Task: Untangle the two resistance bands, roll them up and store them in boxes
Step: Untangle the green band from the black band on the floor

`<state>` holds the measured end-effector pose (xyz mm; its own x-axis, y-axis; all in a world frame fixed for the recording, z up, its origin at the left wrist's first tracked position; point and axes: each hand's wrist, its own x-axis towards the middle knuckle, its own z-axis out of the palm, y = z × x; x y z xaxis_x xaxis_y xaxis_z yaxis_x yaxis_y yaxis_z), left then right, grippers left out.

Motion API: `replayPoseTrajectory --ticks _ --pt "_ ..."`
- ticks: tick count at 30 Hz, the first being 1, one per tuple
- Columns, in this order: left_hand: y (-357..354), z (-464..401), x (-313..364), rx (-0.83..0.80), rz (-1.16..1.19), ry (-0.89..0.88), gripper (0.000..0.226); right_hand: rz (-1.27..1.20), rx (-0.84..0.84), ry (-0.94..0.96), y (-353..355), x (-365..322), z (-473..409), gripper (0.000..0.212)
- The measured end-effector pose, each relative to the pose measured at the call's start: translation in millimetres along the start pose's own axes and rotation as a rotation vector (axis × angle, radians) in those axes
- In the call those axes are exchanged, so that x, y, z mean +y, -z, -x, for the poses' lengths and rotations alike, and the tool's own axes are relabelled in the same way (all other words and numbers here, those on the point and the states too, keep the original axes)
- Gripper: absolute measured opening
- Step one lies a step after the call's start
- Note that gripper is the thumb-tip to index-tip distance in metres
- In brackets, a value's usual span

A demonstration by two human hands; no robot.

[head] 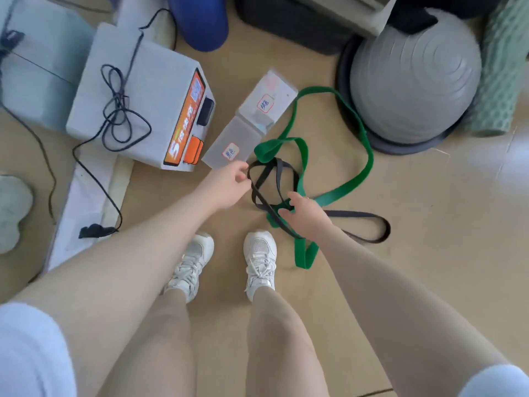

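Black band (282, 171), pinched by the left hand (229, 184) and held by the right hand (303, 210) mid-frame, could cinch tighter round the green band (337, 193) if tugged.

We cannot read the box labels (230, 151) | our right hand (305, 212) hides the band crossing beneath it | grey dome's (415, 78) far side is covered | roller (200, 21) cut by top edge

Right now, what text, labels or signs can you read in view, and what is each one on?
"5": large white numeral on the orange strip of the grey machine; the characters beside it are too blurred.
QR code on that strip: too small to read.
Handwritten label on the nearer box: illegible.
Handwritten label on the farther box: illegible.
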<state>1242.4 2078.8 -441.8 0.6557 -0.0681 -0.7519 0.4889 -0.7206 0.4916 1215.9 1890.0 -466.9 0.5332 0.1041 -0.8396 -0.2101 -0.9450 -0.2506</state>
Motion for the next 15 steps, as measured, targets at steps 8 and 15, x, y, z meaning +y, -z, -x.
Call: replayPoseTrajectory --ticks 8,15 --pt "-73.1 -172.8 -87.0 -0.122 -0.149 -0.216 0.048 0.069 0.14 0.138 -113.8 24.7 -178.9 0.027" --pt "-89.3 -204.4 -97.2 -0.137 -0.361 -0.51 0.04 -0.041 0.298 0.195 -127.1 20.8 -211.1 0.021"
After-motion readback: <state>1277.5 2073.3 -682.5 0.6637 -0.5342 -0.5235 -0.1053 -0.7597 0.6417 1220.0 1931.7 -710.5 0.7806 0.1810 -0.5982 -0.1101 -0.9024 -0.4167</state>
